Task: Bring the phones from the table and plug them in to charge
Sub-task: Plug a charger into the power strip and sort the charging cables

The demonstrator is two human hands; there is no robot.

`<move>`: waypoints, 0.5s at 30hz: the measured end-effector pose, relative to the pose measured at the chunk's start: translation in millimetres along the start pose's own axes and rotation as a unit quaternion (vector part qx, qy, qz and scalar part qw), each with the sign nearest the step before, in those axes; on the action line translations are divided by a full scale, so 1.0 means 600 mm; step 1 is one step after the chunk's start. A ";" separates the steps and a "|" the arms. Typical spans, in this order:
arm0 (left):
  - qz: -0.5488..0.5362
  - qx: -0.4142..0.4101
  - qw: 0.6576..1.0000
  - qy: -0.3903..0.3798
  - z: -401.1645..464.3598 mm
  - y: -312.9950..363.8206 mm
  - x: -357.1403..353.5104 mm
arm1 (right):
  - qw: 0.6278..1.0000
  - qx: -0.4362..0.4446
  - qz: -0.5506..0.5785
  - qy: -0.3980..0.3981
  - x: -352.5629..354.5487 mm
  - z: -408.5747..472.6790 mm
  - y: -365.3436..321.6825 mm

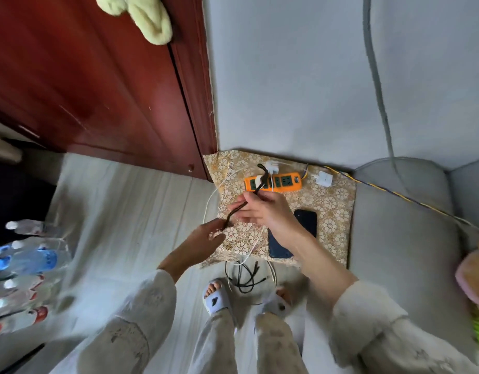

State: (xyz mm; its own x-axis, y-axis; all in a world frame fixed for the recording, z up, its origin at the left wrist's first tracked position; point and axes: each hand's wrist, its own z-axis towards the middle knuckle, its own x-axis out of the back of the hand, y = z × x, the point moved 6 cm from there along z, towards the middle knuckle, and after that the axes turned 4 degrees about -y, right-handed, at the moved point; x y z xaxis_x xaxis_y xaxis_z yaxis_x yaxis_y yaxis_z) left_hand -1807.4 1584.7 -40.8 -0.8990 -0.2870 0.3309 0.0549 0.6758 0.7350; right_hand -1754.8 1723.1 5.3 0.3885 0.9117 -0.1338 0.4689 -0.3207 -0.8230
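Observation:
Two dark phones lie on a gold floral cloth point(333, 206): one point(307, 221) to the right of my right wrist, another point(277, 248) partly hidden beneath my right forearm. Behind them sits an orange power strip point(283, 182) with white chargers plugged in. A dark brown cable point(261, 182) runs from the strip down through both hands. My right hand point(260, 210) pinches its upper stretch above the cloth. My left hand point(210, 236) holds its lower end near the cloth's left edge. A white cable point(256, 245) trails over the cloth's front.
A red wooden door point(98, 85) stands at the left. Several water bottles point(25, 265) lie on the floor at far left. Black and white cables point(246, 279) dangle by my slippered feet. A grey sofa point(400, 238) adjoins the cloth on the right, with a yellow-blue cord point(381, 188) across it.

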 end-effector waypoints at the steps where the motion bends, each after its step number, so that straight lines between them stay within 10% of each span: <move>1: 0.024 -0.006 1.000 0.010 -0.011 0.012 0.004 | 1.000 0.005 0.022 -0.002 0.001 -0.010 -0.017; 7: 0.016 -0.030 0.991 0.131 -0.070 0.120 0.054 | 0.987 0.017 0.160 -0.009 0.032 -0.075 -0.086; 15: -0.272 -0.022 0.954 0.122 -0.137 0.285 0.062 | 0.989 -0.039 -0.074 -0.119 0.020 -0.183 -0.072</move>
State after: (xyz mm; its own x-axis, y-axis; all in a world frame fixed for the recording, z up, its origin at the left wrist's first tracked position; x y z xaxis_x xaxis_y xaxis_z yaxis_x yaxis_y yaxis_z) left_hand -1795.9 1633.9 146.2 -0.6726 -0.7398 0.0175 -0.3680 0.3549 0.8594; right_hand -1683.2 1719.9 100.1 0.1170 0.9819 -0.1491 0.5698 -0.1893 -0.7997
